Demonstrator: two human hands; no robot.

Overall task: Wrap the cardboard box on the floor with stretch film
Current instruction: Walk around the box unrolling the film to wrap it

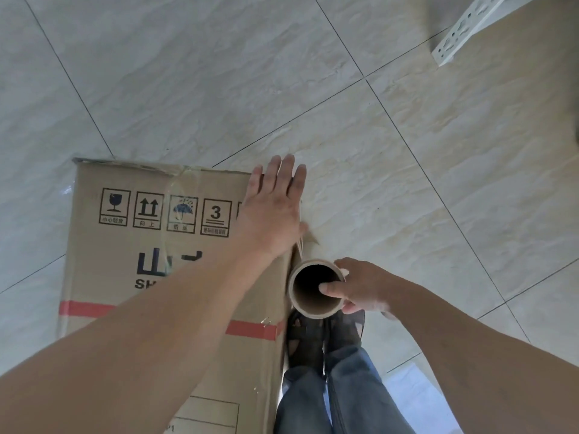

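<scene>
Here the left hand point(272, 211) presses flat on the box point(150, 245); the right hand point(360, 285) grips the roll point(315, 289). Film may slip off if the pressure eases.

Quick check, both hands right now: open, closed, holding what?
Left hand: open, fingers straight, pressing flat on the brown cardboard box.
Right hand: gripping the brown cardboard-cored stretch film roll, thumb inside the core.

Likely storeroom or warehouse-type room. Pale marbled floor tiles point(200, 73) with dark grout lines. White perforated shelf upright point(463, 28) lying at 1 o'clock. Shipping carton point(125, 245) with handling pictograms, red tape, at 8 o'clock.
</scene>
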